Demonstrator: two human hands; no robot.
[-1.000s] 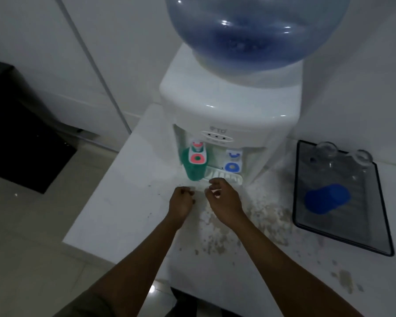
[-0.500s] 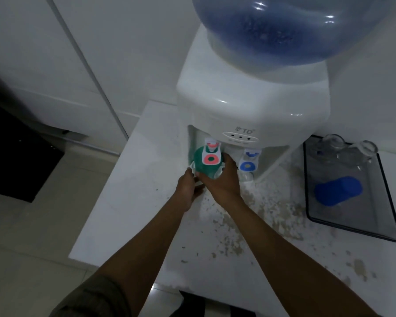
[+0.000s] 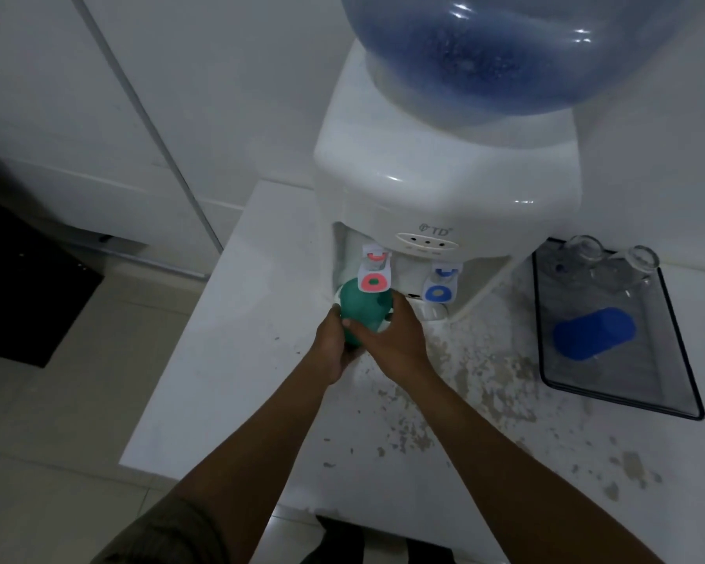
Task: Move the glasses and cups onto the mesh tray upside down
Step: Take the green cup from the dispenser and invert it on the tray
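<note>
A green cup (image 3: 361,303) stands under the red tap of the water dispenser (image 3: 444,185). My left hand (image 3: 334,348) wraps its left side and my right hand (image 3: 395,339) grips its right side and front. Off to the right lies the black mesh tray (image 3: 684,360). On it a blue cup (image 3: 595,333) lies on its side, and two clear glasses (image 3: 585,254) (image 3: 642,260) stand upside down at its far edge.
The white counter (image 3: 241,360) is stained and flaking in front of the dispenser. A large blue water bottle (image 3: 526,54) tops the dispenser. The blue tap (image 3: 438,284) is right of the red one. The counter's left edge drops to a tiled floor with a black mat (image 3: 21,287).
Both hands moved forward from the counter to the green cup and closed around it. The camera has shifted closer and to the left.
</note>
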